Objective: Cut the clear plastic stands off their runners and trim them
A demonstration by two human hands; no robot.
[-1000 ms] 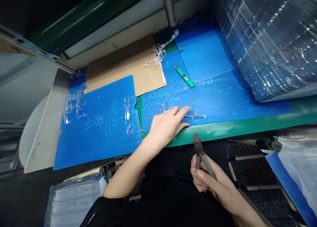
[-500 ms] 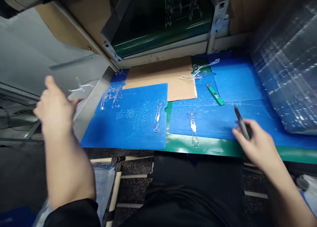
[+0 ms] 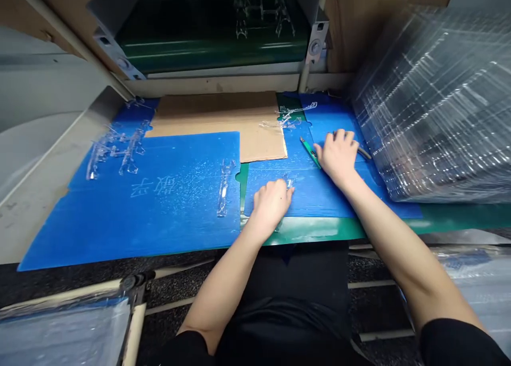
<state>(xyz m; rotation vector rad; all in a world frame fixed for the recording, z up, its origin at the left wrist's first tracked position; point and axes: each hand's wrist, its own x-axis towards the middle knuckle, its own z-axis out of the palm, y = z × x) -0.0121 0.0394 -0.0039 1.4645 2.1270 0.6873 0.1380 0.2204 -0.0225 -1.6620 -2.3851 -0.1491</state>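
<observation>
Two bare hands are working on a blue corrugated plastic sheet point(image 3: 311, 195) by the green desk's point(image 3: 319, 230) front edge. Left hand point(image 3: 271, 205) is cupped narrow over a clear moulded plastic piece point(image 3: 288, 184), right hand point(image 3: 338, 155) wrapped around grey-handled side cutters point(image 3: 364, 152). Loads of clear plastic pieces point(image 3: 115, 150) still sit further left.

A glossy dark green panel point(image 3: 211, 49) sits in a beige frame point(image 3: 215, 83) above a green-topped workbench point(image 3: 311, 231), over a speckled dark floor point(image 3: 371, 273).

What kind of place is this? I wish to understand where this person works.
Probably a factory workbench for finishing plastic parts: clear moulded plastic pieces lie on blue corrugated plastic sheets, with a green utility knife nearby and a stack of clear plastic trays beside them.
</observation>
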